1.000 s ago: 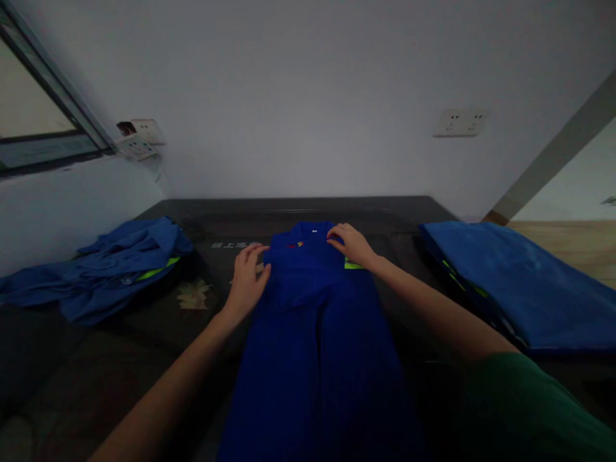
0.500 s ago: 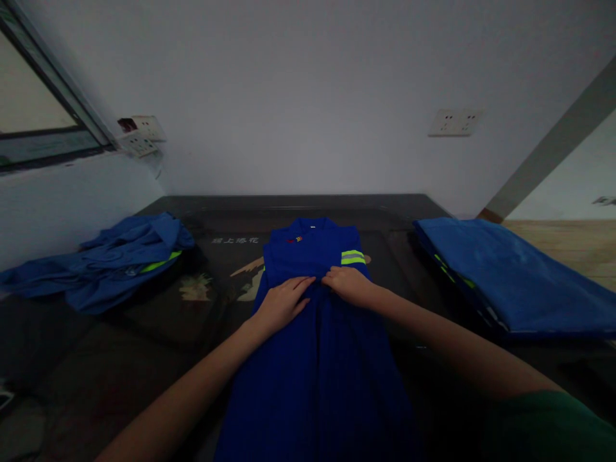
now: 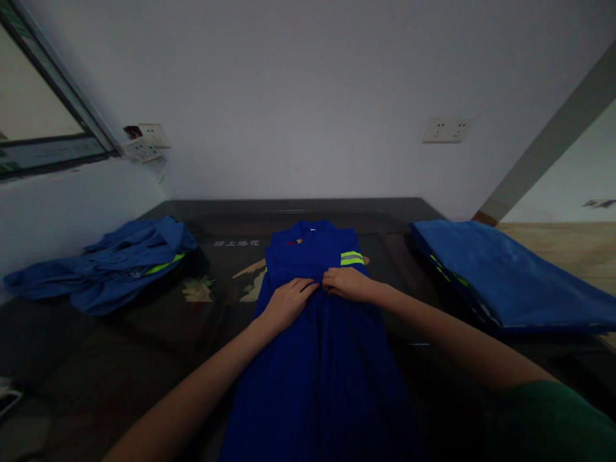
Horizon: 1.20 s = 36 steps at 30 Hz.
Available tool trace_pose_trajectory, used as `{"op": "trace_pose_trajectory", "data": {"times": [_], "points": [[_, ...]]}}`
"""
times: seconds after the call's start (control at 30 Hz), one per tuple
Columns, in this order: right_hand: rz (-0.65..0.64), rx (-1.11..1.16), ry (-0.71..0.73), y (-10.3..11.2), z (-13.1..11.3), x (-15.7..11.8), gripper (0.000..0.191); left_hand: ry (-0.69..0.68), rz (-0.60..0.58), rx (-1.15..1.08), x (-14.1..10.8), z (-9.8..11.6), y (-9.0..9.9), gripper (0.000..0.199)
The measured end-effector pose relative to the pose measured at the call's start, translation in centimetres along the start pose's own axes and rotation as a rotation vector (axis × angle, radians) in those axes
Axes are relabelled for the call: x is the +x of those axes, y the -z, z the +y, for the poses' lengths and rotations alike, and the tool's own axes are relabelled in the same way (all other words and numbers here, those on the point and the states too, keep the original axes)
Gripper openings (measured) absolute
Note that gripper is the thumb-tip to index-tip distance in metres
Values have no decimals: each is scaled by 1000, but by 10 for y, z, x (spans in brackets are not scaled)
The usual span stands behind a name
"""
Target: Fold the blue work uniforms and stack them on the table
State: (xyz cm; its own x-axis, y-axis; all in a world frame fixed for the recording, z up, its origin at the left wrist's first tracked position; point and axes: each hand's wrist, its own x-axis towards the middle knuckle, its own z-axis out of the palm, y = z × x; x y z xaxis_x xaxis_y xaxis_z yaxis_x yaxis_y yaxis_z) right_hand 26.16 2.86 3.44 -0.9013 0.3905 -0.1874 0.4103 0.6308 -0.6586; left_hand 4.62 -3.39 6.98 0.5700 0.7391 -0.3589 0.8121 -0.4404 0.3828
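Observation:
A dark blue garment [image 3: 312,385] with a collar at its far end lies lengthwise on the dark table [image 3: 192,359]; a yellow-green and grey stripe crosses its right side. My left hand [image 3: 290,300] is closed on the cloth at the garment's middle, with the fingertips pressed near the centre line. Close beside it, my right hand [image 3: 345,283] pinches the same cloth, its fingers curled. The lower part of the garment spreads toward me between my forearms.
To the left is a crumpled blue garment [image 3: 129,260]. A folded blue stack [image 3: 510,273] sits at the right edge. Wall sockets [image 3: 446,130] are above the table's far side, and a phone-like object [image 3: 8,399] lies at the lower left.
The view has shifted slightly. My left hand's fingers are closer together and nearer my right hand at the garment's centre line; my right hand holds about the same place.

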Motion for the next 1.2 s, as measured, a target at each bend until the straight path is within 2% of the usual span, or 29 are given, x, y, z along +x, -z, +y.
{"op": "trace_pose_trajectory", "data": {"times": [0.17, 0.33, 0.5, 0.6, 0.77, 0.87, 1.07, 1.2], "points": [[146, 156, -79, 10, 2, -8, 14, 98, 40, -53, -1, 1, 0, 48], [193, 184, -112, 16, -4, -2, 14, 149, 92, -49, -1, -3, -5, 43], [185, 272, -52, 5, -4, 3, 21, 76, 105, 33, 2, -5, -12, 25], [179, 378, 21, -1, 3, 0, 31, 59, 158, 59, 2, -6, -13, 24], [166, 532, 62, -5, 15, -3, 24, 77, 180, 69, 3, -7, -9, 27], [188, 539, 63, -7, 19, -2, 23, 81, 172, 47, 4, -9, -8, 30], [281, 524, 31, -16, 17, 2, 34, 129, 163, -38, 4, -13, -13, 29], [332, 503, -21, -20, 14, 7, 24, 94, 185, -36, 4, -9, -9, 30]]}}
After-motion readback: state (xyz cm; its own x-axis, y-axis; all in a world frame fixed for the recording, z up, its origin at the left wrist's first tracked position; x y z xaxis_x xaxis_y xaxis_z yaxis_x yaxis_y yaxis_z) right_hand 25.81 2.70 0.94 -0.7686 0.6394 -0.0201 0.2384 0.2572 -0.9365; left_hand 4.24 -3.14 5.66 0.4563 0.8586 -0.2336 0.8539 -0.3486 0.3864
